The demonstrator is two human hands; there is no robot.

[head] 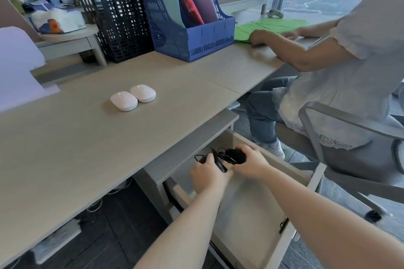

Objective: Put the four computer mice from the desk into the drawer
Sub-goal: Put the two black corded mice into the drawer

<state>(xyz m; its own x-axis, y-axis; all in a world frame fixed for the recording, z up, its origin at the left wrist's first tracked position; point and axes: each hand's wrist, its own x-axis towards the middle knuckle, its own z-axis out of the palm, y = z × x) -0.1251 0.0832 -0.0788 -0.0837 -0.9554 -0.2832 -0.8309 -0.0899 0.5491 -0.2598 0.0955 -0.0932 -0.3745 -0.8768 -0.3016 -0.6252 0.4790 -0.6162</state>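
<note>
Both hands, left hand [206, 170] and right hand [251, 162], are gripping black corded mice [237, 155] over the open drawer [247, 207] (mostly bare inside); two white mice [133, 97] are sitting mid-desk [87, 137].

Two white mice [133, 97] are seen side by side, touching, at frame centre-left on the desk [76, 148]; a blue file rack [185, 13] stands behind.

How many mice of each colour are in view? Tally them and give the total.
White: 2, the near white mouse and the far white mouse, on the desk.
Black: 2, the black mouse in the right hand, a second black mouse mostly hidden in the left hand.
Total: 4.
</note>
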